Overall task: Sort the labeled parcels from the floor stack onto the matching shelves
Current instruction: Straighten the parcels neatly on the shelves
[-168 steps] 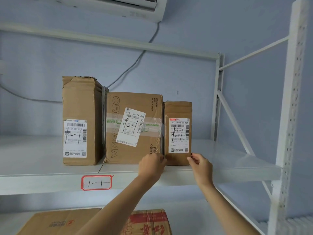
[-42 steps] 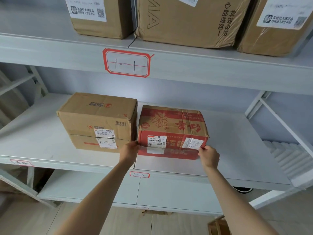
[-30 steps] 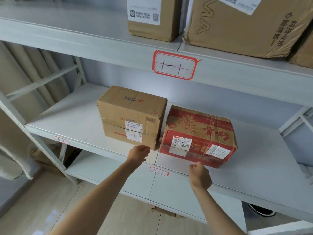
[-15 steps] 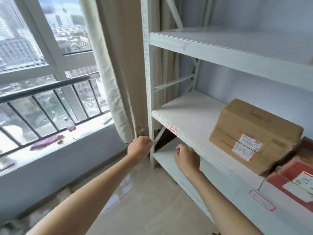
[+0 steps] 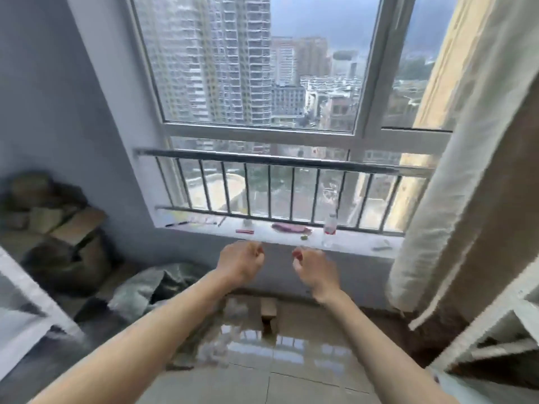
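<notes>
Parcels (image 5: 52, 225) are sitting piled in the left corner — blurred brown cardboard shapes over dark crumpled plastic bags (image 5: 151, 284), labels unreadable. The left hand (image 5: 240, 262) and right hand (image 5: 313, 271) are hanging mid-air, fingers loosely curled, holding nothing. A small cardboard box (image 5: 268, 309) is sitting on glossy floor tiles below the barred window (image 5: 271, 193). A thick curtain (image 5: 466, 170) is hiding part of the white metal shelf frame (image 5: 495, 330), which is cut off at the right edge.

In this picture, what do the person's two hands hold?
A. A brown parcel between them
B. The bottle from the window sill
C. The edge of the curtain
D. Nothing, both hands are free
D: the left hand and the right hand hang loosely curled in the air before the window sill, touching nothing.
</notes>
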